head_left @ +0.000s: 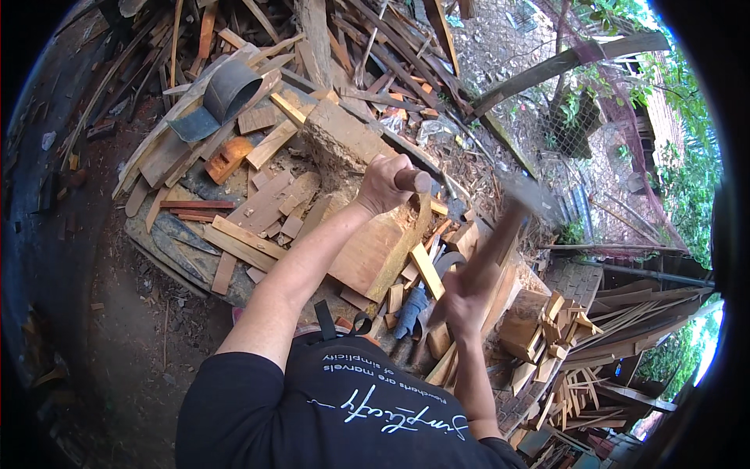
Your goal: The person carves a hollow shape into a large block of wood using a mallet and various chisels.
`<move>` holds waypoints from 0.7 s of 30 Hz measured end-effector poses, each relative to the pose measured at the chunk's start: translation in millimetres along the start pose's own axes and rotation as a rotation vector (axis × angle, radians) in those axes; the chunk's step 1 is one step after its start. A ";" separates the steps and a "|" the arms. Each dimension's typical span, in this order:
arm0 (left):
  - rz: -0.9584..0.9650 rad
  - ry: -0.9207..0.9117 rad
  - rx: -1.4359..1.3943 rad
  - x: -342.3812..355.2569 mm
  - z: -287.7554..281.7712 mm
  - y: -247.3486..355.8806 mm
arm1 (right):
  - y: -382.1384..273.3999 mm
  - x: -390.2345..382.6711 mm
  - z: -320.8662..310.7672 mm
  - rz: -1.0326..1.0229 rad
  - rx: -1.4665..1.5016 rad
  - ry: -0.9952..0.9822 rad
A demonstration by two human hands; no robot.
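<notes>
1. My left hand (pixel 382 186) wraps tightly round a wooden handle (pixel 414 181), pointing rightward by the block (pixel 366 254), near the surface's (pixel 158 252) far edge.
2. My right hand (pixel 466 298) grips a hammer-like tool (pixel 498 237), blurred head (pixel 534 198) right of that handle.

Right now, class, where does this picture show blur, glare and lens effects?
Head view: motion blur smears the long brown wooden-handled tool and the bare right hand holding it; the bare left hand, around a round brown wooden handle, looks sharper. Same head view: glare washes out patches among green leafy foliage at right; dark, curved fisheye borders close both sides.
</notes>
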State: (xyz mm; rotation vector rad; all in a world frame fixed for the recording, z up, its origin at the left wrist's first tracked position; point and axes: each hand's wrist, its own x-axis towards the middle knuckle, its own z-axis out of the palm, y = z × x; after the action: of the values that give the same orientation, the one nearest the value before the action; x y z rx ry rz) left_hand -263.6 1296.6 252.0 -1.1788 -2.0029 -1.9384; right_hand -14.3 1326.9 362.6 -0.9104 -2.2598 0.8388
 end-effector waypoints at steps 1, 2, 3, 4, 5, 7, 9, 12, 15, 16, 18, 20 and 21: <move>0.003 0.000 -0.003 -2.1 1.4 1.4 | -0.5 5.2 2.3 0.050 -0.098 -0.150; -0.011 -0.018 -0.016 -6.8 -2.0 0.0 | -15.6 12.6 9.2 0.100 -0.189 -0.306; -0.027 -0.020 -0.017 -7.5 -4.2 -3.8 | -31.1 11.2 5.9 0.401 -0.008 -0.301; -0.007 -0.010 0.024 -6.3 -2.5 -11.2 | -30.9 17.7 1.3 0.487 0.119 -0.277; -0.016 -0.018 0.018 -8.2 -3.5 -8.7 | -47.4 16.2 -4.0 0.463 0.232 -0.161; -0.014 -0.012 0.008 -4.4 -5.8 -3.9 | -62.6 16.0 -3.7 0.296 0.423 0.098; -0.019 -0.019 0.013 -2.1 -0.7 -3.5 | -39.2 12.5 -9.1 0.098 0.463 0.035; -0.032 -0.051 0.036 -0.1 8.0 -2.7 | 9.9 8.1 10.5 -0.051 -0.064 -0.103; -0.129 -0.064 0.081 -26.4 3.9 -35.4 | -16.3 26.7 6.8 0.290 -0.176 -0.405; -0.226 -0.072 0.089 -41.6 -0.4 -45.2 | -21.3 26.6 0.8 0.386 -0.155 -0.436; -0.166 -0.035 0.121 -50.6 -10.2 -39.1 | -12.8 12.8 -9.3 0.361 0.109 -0.218; -0.105 -0.039 0.142 -51.5 -18.9 -28.6 | -15.8 6.8 -11.4 0.320 0.367 -0.069; -0.109 -0.079 0.145 -49.6 -19.5 -18.4 | -44.5 10.5 -5.5 0.206 0.374 -0.011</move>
State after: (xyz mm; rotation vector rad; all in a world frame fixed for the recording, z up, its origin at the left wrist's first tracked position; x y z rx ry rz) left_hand -248.3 1259.6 212.2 -1.1509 -2.2500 -1.7826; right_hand -34.7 1311.0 400.8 -0.9676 -1.9447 1.3071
